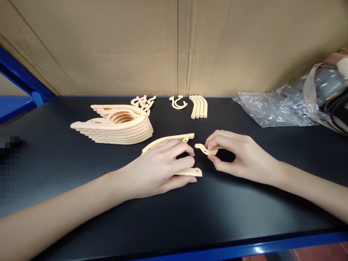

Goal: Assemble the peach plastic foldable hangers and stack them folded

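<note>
My left hand (163,166) lies closed over a cream plastic hanger body (170,138), whose two arms stick out above and below the fingers toward the right. Most of that piece is hidden under the hand. Just to the right, my right hand (236,156) pinches a small curved cream hanger hook (205,149) between thumb and fingers. The hook's free end points left, a short gap from the hanger body. Behind my left hand stands a neat stack of hanger bodies (116,128), their arms pointing left.
At the back of the black table (168,224) lie a loose heap of hooks (143,103), a few more hooks (178,102) and a row of several curved strips (198,107). Clear plastic wrap (277,107) covers the back right. A cardboard wall (122,47) rises behind.
</note>
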`<state>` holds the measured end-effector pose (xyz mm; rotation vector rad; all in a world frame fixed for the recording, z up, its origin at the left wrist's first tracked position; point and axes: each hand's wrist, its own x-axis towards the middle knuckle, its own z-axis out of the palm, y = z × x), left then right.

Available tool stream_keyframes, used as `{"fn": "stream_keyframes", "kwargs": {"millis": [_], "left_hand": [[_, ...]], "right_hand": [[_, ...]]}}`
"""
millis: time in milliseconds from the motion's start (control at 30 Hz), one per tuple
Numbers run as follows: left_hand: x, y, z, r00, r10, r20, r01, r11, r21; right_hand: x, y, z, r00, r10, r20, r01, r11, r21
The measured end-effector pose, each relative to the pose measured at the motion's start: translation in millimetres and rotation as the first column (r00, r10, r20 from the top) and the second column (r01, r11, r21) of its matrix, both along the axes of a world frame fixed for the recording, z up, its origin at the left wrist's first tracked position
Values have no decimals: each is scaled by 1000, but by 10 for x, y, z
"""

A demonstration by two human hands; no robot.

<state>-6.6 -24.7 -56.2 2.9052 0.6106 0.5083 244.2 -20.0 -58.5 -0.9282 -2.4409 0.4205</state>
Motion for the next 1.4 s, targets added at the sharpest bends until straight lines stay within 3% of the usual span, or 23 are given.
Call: {"fn": "stream_keyframes", "kwargs": {"millis": [233,367,500,767,1067,1300,1400], "left_hand": [[-16,-8,-50,998,-32,57,26,995,97],[-12,-9,6,1000,-19,-15,19,1000,1],[-14,-5,13,1000,-7,6,7,998,-68],[-21,10,-46,998,-9,61,17,992,-128],[-2,-15,38,999,16,42,-5,972,-234],[-4,-11,1,999,-42,32,47,985,-168],[-14,-14,-13,999,-47,16,49,988,-143]], "right_hand": [[45,-47,59,998,61,5,-60,996,-66],[34,-75,58,990,117,77,-114,993,-42],[22,-94,50,982,133,133,-134,991,-3],[23,-136,57,971,212,106,-214,977,4],[2,-137,27,963,237,131,-248,966,74],[2,-170,0,965,223,138,-242,960,138],[3,-178,-14,962,221,162,-254,941,224]]}}
